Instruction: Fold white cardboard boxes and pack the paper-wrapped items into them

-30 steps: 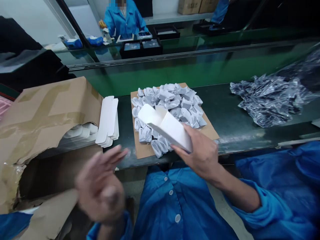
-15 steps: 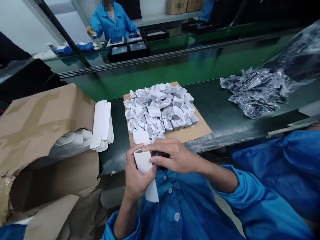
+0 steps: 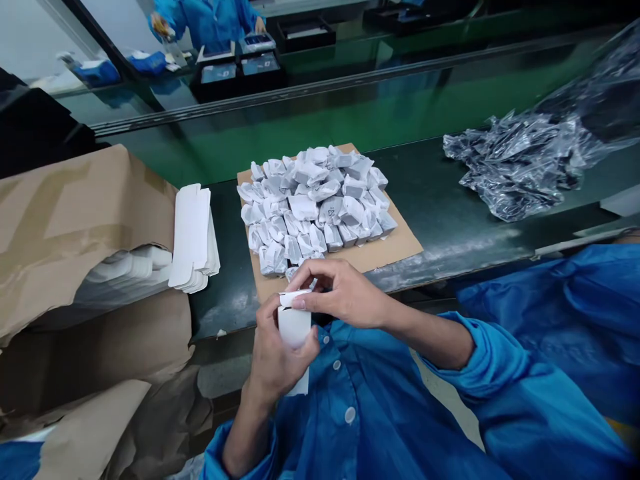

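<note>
A small white cardboard box (image 3: 294, 327) stands tilted in front of my chest. My left hand (image 3: 280, 350) is wrapped round its body, thumb on the near side. With thumb and fingers, my right hand (image 3: 337, 293) pinches the box's top flap, which is bent over the upper end. A lower flap hangs out beneath my left hand. Just beyond both hands lies a pile of small items in white wrapping (image 3: 320, 200), on a flat sheet of brown cardboard (image 3: 400, 250).
Flat white cartons (image 3: 193, 233) are stacked left, beside an open brown carton (image 3: 135, 200) holding more of them. Crumpled clear plastic bags (image 3: 520, 167) lie at the right on the dark bench (image 3: 425, 187). Across the green partition, a person in blue (image 3: 210, 23) works by black trays (image 3: 240, 73).
The box's top flap stood upright and is now folded over the opening, with my right hand on it. The view has tipped down slightly.
</note>
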`<state>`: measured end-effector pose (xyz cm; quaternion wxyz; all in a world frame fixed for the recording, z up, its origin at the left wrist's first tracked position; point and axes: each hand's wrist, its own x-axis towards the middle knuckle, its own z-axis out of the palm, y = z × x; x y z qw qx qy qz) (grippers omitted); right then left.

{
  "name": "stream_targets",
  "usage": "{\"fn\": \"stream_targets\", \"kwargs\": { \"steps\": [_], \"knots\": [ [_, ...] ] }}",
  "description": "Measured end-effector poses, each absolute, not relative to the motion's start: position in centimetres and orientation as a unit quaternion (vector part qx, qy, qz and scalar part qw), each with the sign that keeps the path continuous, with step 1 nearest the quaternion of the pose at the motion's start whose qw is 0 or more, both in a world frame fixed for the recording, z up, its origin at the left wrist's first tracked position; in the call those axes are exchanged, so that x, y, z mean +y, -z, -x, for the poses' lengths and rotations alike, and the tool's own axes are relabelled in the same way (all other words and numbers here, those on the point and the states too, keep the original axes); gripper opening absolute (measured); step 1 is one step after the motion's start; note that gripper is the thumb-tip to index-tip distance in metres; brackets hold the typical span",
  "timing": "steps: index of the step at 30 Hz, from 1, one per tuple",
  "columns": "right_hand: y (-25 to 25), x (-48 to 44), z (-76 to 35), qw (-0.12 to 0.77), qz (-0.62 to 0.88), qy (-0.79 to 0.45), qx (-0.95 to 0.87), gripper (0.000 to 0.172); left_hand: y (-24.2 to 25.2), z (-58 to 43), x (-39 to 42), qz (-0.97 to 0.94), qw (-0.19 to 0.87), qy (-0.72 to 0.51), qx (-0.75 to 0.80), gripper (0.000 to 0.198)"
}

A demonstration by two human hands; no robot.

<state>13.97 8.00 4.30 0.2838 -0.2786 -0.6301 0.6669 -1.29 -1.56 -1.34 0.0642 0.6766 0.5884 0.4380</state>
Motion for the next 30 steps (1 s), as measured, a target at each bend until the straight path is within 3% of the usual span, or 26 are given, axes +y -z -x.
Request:
{"fn": "stream_targets", "kwargs": {
  "steps": [5, 9, 15, 22, 27, 28, 30],
  "knots": [
    [-3.9, 6.7, -14.4, 0.322, 0.254, -0.612, -0.676, 0.022, 1.9, 0.2, -2.7, -0.663, 0.045, -0.512, 0.545, 0.085],
    [-3.2, 4.8, -14.8, 0.387, 0.192, -0.486, -0.760, 0.016, 2.1, 0.3, -4.5, -0.675, 0.078, -0.471, 0.562, 0.102],
    [0.1, 1.4, -15.5, 0.436, 0.170, -0.292, -0.834, 0.019, 2.9, 1.1, -7.4, -0.721, 0.113, -0.367, 0.577, 0.081],
    [2.4, 0.1, -15.2, 0.472, 0.189, -0.168, -0.845, 0.018, 3.5, 0.6, -7.2, -0.716, 0.139, -0.356, 0.584, 0.078],
    [2.3, 0.4, -14.5, 0.506, 0.203, -0.220, -0.809, 0.023, 3.4, 0.4, -6.4, -0.689, 0.172, -0.398, 0.581, 0.074],
    [2.1, 0.5, -14.5, 0.496, 0.204, -0.268, -0.800, 0.027, 3.3, 0.3, -6.2, -0.671, 0.176, -0.422, 0.584, 0.072],
    [1.6, 0.5, -14.8, 0.457, 0.229, -0.391, -0.766, 0.052, 2.9, 0.2, -5.6, -0.600, 0.185, -0.491, 0.604, 0.071]
  ]
}}
